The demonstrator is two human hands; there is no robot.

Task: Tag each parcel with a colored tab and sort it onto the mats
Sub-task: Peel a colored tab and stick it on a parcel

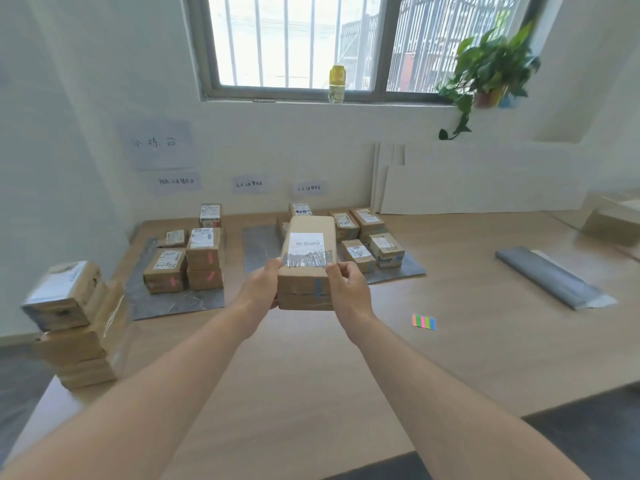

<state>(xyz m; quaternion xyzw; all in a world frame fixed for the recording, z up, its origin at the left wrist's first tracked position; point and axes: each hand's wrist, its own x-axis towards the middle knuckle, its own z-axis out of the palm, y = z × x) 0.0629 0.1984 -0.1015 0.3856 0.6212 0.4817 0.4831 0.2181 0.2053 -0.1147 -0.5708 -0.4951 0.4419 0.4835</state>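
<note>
Parcel (306,258) clamped between left grip (259,287) and right grip (348,289) | tab strip (423,322) lies right | loaded mats (258,247) beyond

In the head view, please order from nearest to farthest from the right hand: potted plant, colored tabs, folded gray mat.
1. The colored tabs, on the table just right of the right hand.
2. The folded gray mat, farther right on the table.
3. The potted plant, up on the windowsill.

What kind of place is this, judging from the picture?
Probably a small parcel-sorting station indoors: labelled cardboard parcels grouped on grey mats, handwritten paper signs on the wall above them, and a strip of coloured tabs on the table.
</note>
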